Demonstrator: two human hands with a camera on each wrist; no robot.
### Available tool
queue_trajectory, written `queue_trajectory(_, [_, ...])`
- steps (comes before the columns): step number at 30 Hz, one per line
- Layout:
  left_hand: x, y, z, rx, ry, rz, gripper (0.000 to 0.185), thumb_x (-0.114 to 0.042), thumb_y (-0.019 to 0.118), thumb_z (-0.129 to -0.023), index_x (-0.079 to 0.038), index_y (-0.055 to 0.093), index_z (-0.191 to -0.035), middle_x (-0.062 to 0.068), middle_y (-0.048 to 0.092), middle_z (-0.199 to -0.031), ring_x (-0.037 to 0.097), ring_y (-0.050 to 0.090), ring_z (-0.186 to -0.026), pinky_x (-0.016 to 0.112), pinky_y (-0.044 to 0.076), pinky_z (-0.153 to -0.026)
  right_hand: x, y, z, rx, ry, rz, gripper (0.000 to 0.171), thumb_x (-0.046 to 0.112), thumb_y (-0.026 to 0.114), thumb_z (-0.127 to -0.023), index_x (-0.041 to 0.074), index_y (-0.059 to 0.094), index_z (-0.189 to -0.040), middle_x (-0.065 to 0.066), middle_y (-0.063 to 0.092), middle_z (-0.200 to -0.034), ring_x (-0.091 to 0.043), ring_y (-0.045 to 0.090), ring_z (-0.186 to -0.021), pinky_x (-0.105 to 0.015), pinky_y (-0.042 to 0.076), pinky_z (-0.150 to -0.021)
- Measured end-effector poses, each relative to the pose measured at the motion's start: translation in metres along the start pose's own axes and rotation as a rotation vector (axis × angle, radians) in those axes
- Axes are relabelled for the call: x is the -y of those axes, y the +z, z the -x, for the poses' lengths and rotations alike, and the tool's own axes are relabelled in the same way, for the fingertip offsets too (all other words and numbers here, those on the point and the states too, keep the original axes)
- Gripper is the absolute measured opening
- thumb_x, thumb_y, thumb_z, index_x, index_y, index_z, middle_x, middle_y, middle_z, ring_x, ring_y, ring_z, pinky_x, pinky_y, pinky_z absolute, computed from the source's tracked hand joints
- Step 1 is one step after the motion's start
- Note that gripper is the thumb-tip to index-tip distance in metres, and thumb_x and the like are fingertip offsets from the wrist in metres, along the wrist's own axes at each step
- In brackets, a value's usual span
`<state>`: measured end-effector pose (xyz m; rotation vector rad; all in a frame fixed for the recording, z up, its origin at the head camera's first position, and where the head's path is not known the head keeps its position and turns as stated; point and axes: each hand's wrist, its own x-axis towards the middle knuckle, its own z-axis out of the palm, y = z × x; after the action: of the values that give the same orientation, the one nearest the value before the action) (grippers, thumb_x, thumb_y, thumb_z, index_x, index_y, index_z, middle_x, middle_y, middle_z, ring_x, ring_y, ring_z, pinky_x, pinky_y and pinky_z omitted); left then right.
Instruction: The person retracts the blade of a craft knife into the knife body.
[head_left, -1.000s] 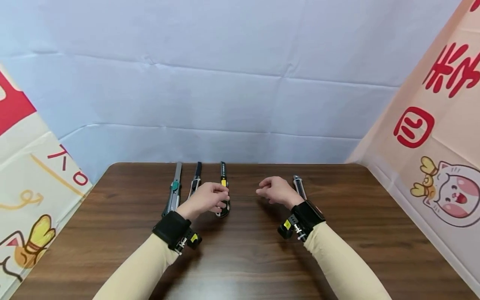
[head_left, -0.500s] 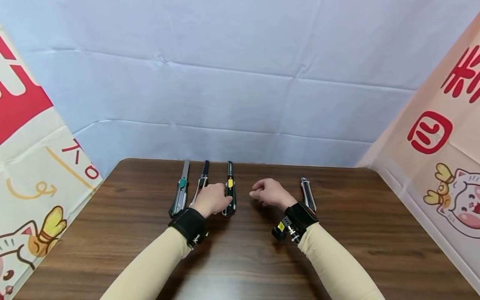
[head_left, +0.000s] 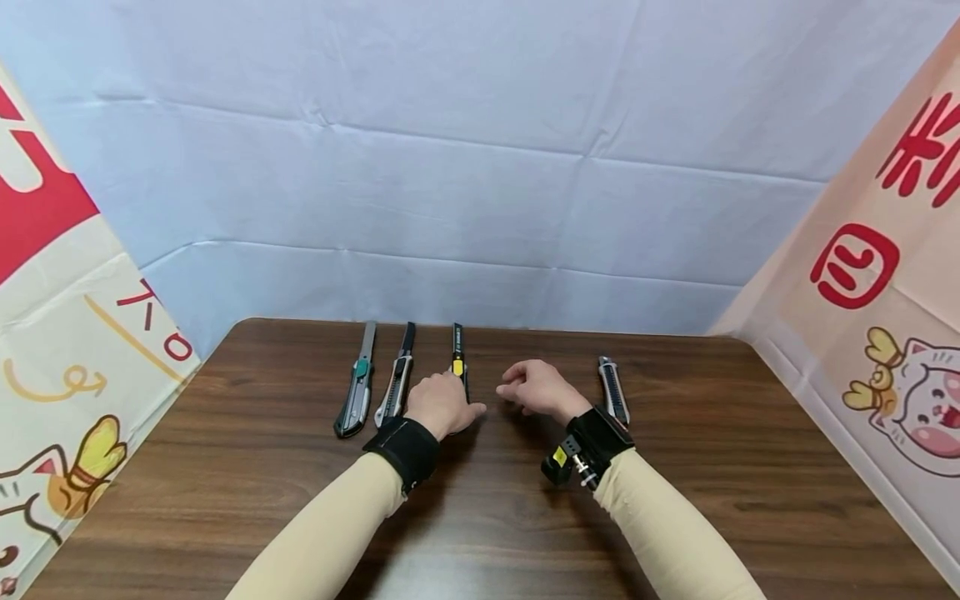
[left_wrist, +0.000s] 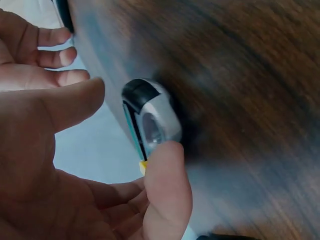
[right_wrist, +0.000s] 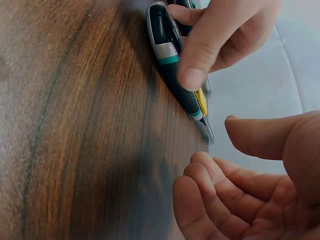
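Note:
A utility knife with a yellow slider (head_left: pixel 458 367) lies on the table under my left hand (head_left: pixel 437 403), its dark tip pointing to the back. In the left wrist view a finger (left_wrist: pixel 169 185) overlaps the side of this knife's grey-and-black handle (left_wrist: pixel 159 117), while the thumb (left_wrist: pixel 77 106) stands out apart from it. Whether the finger presses on the handle I cannot tell. My right hand (head_left: pixel 542 387) hovers loosely bent to the right, holding nothing; in the right wrist view a gap parts its thumb (right_wrist: pixel 255 135) from its fingertips.
Left of that knife lie a white-and-black utility knife (head_left: pixel 395 387) and a teal-and-grey one (head_left: pixel 356 396). Beyond my right hand lies a shorter grey-and-black utility knife (head_left: pixel 614 390). The brown wooden table (head_left: pixel 495 508) ends at a pale blue cloth (head_left: pixel 465 183).
My left hand has moved right, from beside the white-and-black knife to over the yellow-slider knife, its thumb now pointing right. The right hand stays nearly still; the head view has shifted.

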<state>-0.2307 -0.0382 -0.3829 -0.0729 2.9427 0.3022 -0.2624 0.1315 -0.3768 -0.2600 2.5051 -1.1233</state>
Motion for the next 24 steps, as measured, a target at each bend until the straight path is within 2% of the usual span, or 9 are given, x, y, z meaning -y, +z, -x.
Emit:
queue_trajectory(8, [0.0019,0.0056,-0.0034,-0.022,-0.03,0.022,0.066,-0.048,0.071,-0.085,0.002,0.057,-0.125,0.017,0.067,-0.101,0.031,0.066,-0.088,0.041,0.059,-0.074,0.001,0.0017,0.0008,-0.007,-0.011,-0.001,0.039,0.02,0.06,-0.097,-0.001,0.057,-0.129,-0.011,0.065,-0.099,-0.028,0.063,-0.09,-0.035,0.056,-0.073])
queue_trajectory(13, [0.0042,0.0064,-0.0047,-0.046,-0.009,0.023,0.058,-0.042,0.071,-0.085,0.003,0.059,-0.119,0.015,0.066,-0.097,0.03,0.066,-0.084,0.04,0.058,-0.073,0.0,0.0025,0.0009,0.001,-0.026,-0.01,0.039,0.02,0.06,-0.097,-0.002,0.056,-0.13,-0.011,0.066,-0.102,-0.027,0.063,-0.091,-0.035,0.056,-0.073])
queue_trajectory(19, [0.0066,0.0052,-0.0055,-0.026,0.024,0.009,0.053,-0.039,0.07,-0.087,0.004,0.059,-0.117,0.014,0.064,-0.097,0.03,0.064,-0.082,0.038,0.058,-0.073,-0.0022,0.0043,-0.0005,0.001,-0.036,-0.009,0.038,0.021,0.06,-0.097,-0.001,0.057,-0.129,-0.011,0.066,-0.101,-0.026,0.063,-0.092,-0.034,0.056,-0.073])
queue_trajectory(24, [0.0054,0.0037,-0.0037,-0.02,0.026,0.044,0.051,-0.039,0.069,-0.088,0.002,0.058,-0.116,0.013,0.062,-0.091,0.028,0.062,-0.077,0.037,0.056,-0.069,-0.0024,0.0039,-0.0002,-0.006,-0.029,-0.01,0.038,0.021,0.06,-0.097,-0.001,0.057,-0.129,-0.011,0.066,-0.102,-0.025,0.063,-0.092,-0.034,0.056,-0.072])
